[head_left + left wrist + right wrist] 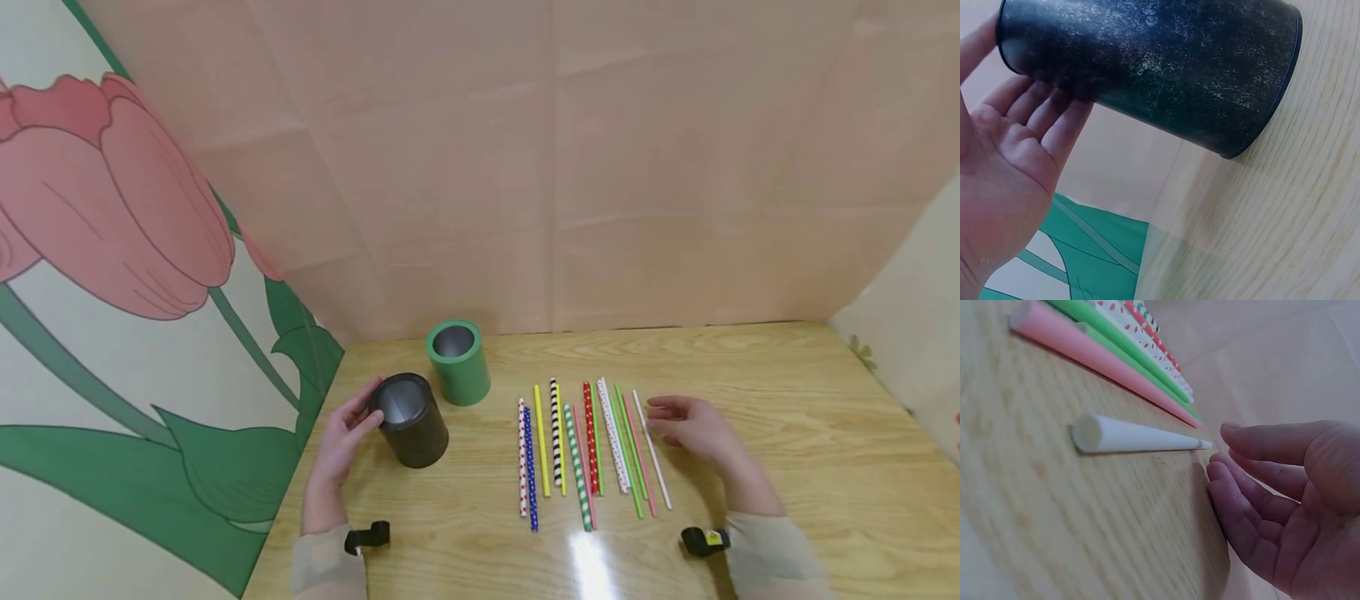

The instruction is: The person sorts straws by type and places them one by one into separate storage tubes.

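At the left of the table stands a black cylindrical holder [414,429], open at the top. My left hand [347,439] holds it near the rim, thumb on the near side and fingers behind; the left wrist view shows those fingers [1063,119] against its dark mottled wall. Across the table, my right hand [697,427] is beside the far end of a white straw [654,454], nothing in its grasp. The right wrist view has its thumb and loosely bent fingers [1225,481] just past the white straw's far tip. A pink straw [1104,362] lies alongside.
A green cylindrical holder [465,379] stands behind the black one. Several patterned and plain straws lie in a loose row mid-table, from a red-dotted white straw [522,467] to the white one. A pink-beige sheet [555,167] backs the table; a tulip-printed panel [135,192] borders its left.
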Motion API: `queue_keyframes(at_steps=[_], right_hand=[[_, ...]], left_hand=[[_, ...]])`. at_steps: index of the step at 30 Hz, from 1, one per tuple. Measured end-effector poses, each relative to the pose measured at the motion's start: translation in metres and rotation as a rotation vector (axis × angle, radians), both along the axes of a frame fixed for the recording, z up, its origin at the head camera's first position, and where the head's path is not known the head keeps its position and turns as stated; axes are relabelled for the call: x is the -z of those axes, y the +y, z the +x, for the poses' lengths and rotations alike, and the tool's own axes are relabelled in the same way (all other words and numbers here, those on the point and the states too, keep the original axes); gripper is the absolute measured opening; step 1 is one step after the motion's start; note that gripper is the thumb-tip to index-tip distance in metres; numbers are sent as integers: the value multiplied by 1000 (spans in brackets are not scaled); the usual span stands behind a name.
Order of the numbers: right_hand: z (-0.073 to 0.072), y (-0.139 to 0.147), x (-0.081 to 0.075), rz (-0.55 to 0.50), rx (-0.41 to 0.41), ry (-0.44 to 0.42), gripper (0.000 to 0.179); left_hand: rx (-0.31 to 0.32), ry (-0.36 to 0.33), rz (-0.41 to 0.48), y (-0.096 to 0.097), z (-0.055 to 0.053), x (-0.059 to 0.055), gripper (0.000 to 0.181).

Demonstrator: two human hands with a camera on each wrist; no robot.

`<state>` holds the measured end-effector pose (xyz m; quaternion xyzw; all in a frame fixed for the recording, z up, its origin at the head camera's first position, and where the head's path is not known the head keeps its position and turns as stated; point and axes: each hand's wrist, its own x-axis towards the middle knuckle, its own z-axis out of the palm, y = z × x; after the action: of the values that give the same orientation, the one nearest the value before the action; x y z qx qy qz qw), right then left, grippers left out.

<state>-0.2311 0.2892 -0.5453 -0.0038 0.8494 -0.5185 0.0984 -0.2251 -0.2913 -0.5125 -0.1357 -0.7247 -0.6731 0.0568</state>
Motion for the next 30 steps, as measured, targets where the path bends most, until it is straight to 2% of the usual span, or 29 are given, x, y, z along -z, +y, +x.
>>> queue_keyframes(at_steps=[10,18,22,30], right_hand=[[1,-2,2,153,3,29,55],[-2,-6,-2,181,42,-39,66],[-7,-8,-4,207,50,-60,63],[-12,-7,-2,188,52,-87,59]], left_hand=[[-11,-25,3,-1,3,2,58],[-4,-13,7,0,-2,-1,58],[-3,-4,15,1,-3,-2,57],[-5,-26,16,0,1,0,57]])
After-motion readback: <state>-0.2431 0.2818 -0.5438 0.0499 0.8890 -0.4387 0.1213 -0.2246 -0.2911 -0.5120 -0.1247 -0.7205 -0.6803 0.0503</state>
